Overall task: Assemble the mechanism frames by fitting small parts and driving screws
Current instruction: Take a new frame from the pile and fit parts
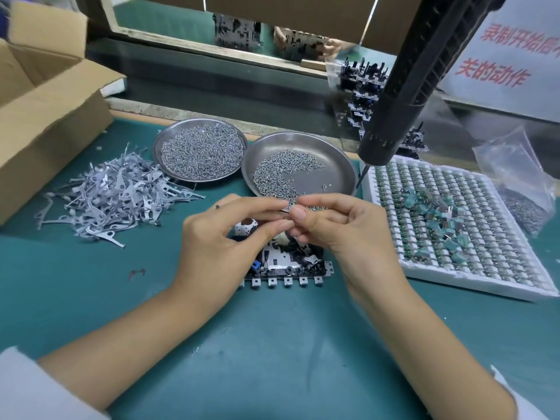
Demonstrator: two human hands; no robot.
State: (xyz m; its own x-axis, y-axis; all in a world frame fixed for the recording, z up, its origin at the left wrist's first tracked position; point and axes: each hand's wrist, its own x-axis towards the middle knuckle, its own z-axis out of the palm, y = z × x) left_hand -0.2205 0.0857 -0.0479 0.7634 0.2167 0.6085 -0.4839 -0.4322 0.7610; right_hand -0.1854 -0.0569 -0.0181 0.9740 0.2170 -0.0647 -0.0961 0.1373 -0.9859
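Hands meet at the centre of the frame above a green bench (91,298). The left hand (218,247) and the right hand (342,231) both have curled fingers, and their fingertips come together to pinch a small metal part (288,209); its exact shape is too small to tell. Directly beneath the hands lies a mechanism frame (288,268), a flat metal plate with a row of square tabs along its lower edge. Just above the hands sits a round steel dish (333,165) holding loose screws (278,174); a second steel dish (169,137), heaped fuller with screws, touches it on the left. At left of the frame lies a pile of thin grey metal levers (115,195), with an open cardboard box (51,122) at the upper left. At right, a white tray (472,283) holds rows of small components. A black electric screwdriver (403,86) hangs from the upper right, its tip near the tray's upper left corner.
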